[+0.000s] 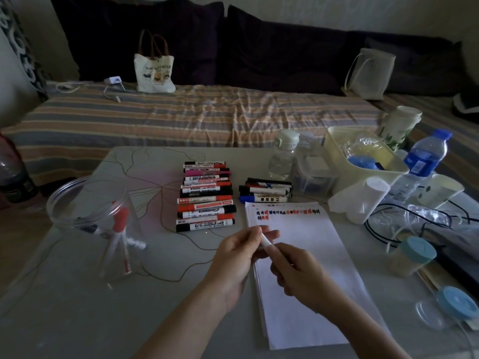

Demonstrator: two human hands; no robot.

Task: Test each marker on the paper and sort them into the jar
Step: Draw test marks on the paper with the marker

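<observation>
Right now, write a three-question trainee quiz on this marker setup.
1. True or false: both hands hold one marker above the paper.
2. Where is the jar? A) left of the marker stack B) on the paper C) in the yellow bin
3. Fill in: the test scribbles are at the paper's ____ edge.

Key: 1 true: left hand and right hand both grip it. 2 A. 3 far.

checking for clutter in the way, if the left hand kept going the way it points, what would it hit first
Probably the small group of markers past the paper's top edge; the left hand points up-right across the paper, though depth is hard to judge.
</observation>
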